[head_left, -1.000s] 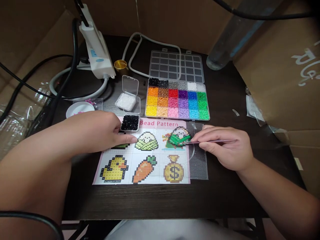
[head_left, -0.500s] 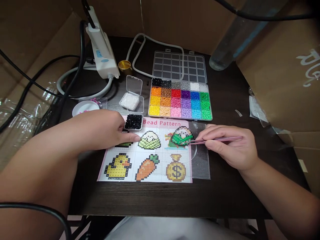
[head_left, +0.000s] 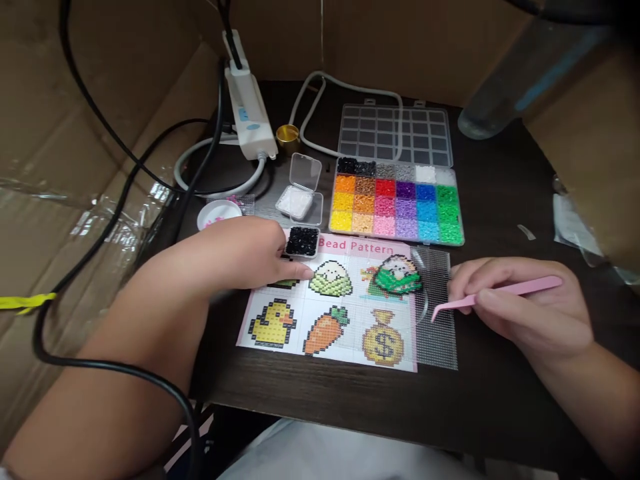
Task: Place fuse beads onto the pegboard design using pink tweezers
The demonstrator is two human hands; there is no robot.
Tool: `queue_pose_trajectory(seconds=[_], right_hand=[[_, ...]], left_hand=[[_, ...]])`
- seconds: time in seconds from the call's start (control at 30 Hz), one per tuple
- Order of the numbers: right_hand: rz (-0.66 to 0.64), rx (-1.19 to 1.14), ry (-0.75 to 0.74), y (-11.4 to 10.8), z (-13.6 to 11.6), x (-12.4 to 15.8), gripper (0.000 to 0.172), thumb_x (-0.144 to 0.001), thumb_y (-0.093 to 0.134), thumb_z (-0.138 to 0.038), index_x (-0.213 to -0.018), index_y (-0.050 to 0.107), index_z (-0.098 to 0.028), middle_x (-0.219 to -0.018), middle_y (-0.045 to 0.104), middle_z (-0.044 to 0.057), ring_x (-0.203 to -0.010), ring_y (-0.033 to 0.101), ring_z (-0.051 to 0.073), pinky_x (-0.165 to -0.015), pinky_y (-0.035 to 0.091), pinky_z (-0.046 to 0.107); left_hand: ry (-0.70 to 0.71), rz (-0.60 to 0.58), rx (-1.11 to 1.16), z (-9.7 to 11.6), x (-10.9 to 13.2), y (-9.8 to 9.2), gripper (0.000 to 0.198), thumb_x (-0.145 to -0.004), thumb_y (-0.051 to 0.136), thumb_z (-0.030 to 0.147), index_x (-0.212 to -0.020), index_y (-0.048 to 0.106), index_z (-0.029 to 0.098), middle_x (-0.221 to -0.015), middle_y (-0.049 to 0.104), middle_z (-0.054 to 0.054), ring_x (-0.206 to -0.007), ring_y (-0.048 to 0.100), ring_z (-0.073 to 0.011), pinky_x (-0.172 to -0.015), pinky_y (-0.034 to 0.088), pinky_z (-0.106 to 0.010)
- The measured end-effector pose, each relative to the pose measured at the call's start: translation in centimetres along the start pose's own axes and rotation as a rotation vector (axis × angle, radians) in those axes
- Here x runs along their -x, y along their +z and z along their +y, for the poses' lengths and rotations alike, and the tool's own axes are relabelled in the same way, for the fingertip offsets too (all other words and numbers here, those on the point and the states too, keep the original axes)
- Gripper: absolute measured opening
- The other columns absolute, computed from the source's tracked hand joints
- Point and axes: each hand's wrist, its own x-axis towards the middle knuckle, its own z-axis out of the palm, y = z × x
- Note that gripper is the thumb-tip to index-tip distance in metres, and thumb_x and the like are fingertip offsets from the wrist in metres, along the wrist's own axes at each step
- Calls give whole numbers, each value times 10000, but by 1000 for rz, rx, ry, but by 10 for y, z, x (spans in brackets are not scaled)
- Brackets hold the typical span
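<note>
Pink bent-tip tweezers [head_left: 517,288] are gripped in my right hand [head_left: 530,313], right of the clear pegboard [head_left: 440,333]. Their tip hangs over the pegboard's right part, apart from the bead figure [head_left: 399,275], which has green, black and white beads. My left hand [head_left: 250,253] rests on the upper left of the printed bead pattern sheet [head_left: 295,310], its thumb stretched out beside the rice-ball picture [head_left: 331,279]. A small clear box of black beads [head_left: 303,241] sits against that hand's knuckles. Its other fingers are hidden, so I cannot tell whether they hold the box.
Behind the sheet stands a sorted bead case [head_left: 395,237] with its clear lid [head_left: 395,130] folded back. Left of it are a box of white beads [head_left: 295,202], a white dish [head_left: 220,217] with pink beads, a gold cup [head_left: 288,137] and a power strip [head_left: 253,120]. A black cable [head_left: 125,367] crosses my left forearm.
My right hand has drawn the tweezers to the right, off the bead figure's edge. The camera view has shifted, so the table appears further right. My left hand stays put on the sheet.
</note>
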Motion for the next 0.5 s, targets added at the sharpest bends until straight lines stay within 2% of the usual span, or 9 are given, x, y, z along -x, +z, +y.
queue_pose_trajectory(seconds=[0.23, 0.37, 0.5], right_hand=[[15, 50, 87, 6, -15, -4, 352, -980, 1040, -391, -686, 913, -245, -616, 789, 128, -521, 753, 280, -469, 582, 364], [33, 44, 64, 6, -15, -4, 352, -993, 1041, -409, -711, 921, -236, -650, 814, 144, -546, 773, 270, -499, 591, 349], [18, 11, 47, 3, -10, -3, 326, -1004, 1060, -439, -770, 958, -237, -628, 799, 143, -527, 743, 263, -464, 572, 346]], left_hand=[[-7, -3, 12, 7, 9, -5, 660, -926, 757, 937, -963, 933, 302, -791, 829, -131, -769, 771, -339, -715, 502, -443], [-17, -21, -7, 9, 10, -6, 661, -950, 750, 922, -1002, 940, 291, -844, 853, -141, -808, 789, -343, -739, 510, -439], [-17, -6, 19, 10, 10, -7, 661, -941, 767, 929, -1004, 951, 297, -851, 855, -137, -826, 799, -353, -761, 523, -442]])
